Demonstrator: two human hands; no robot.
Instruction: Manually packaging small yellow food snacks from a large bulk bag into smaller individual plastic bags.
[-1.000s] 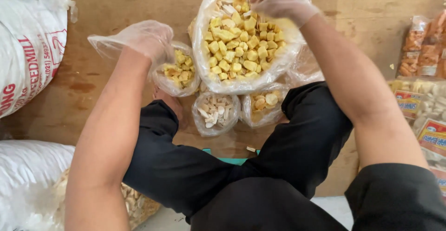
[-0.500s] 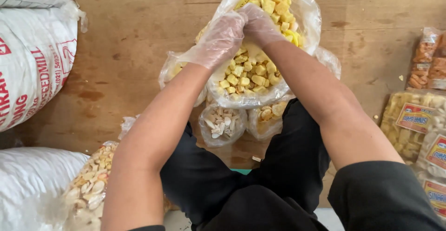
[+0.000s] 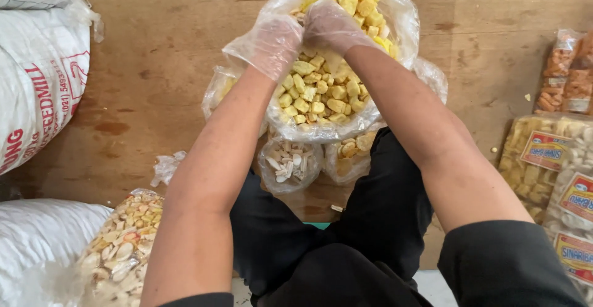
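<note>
Both gloved hands, the left hand point(image 3: 272, 44) and right hand point(image 3: 333, 26), met inside a large clear bag of yellow snack cubes point(image 3: 327, 91), fingers curled shut as if gathering pieces. The bag stood open between the person's knees on the wooden floor point(image 3: 154, 97). Two small filled bags point(image 3: 290, 165) lay just nearer, labelled packets point(image 3: 550, 159) at right.

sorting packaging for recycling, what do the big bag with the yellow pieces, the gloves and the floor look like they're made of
Big bag: thin clear plastic film, glossy and crinkled, contents show through.
Gloves on the left hand and right hand: loose, see-through disposable plastic, probably polyethylene, wrinkled and baggy.
Floor: looks like bare wooden board, matte brown, stained, grain visible.
</note>
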